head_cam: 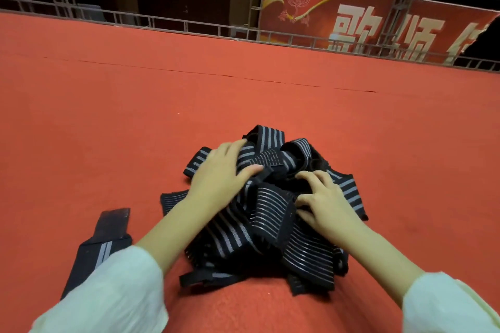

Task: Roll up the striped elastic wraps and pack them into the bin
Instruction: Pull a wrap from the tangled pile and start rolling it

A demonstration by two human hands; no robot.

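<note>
Striped elastic wraps (270,208) lie in a loose, unrolled pile on the red carpet (135,116), directly before the person. One separate wrap (92,254) lies flat to the left, partly under the left sleeve (116,292). The left hand (219,170) rests flat on the pile, fingers straight. The right hand (324,200) grips a fold with curled fingers. A metal railing (162,21) and a red banner (365,21) stand beyond.

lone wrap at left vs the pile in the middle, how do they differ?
1. The lone wrap lies flat and stretched out; the pile is a tangled heap of many wraps.
2. Neither hand touches the lone wrap, its near end under the left sleeve; on the pile the left hand rests flat and the right hand curls its fingers into it.
Shared: black elastic with grey stripes, unrolled, on the red carpet.
</note>
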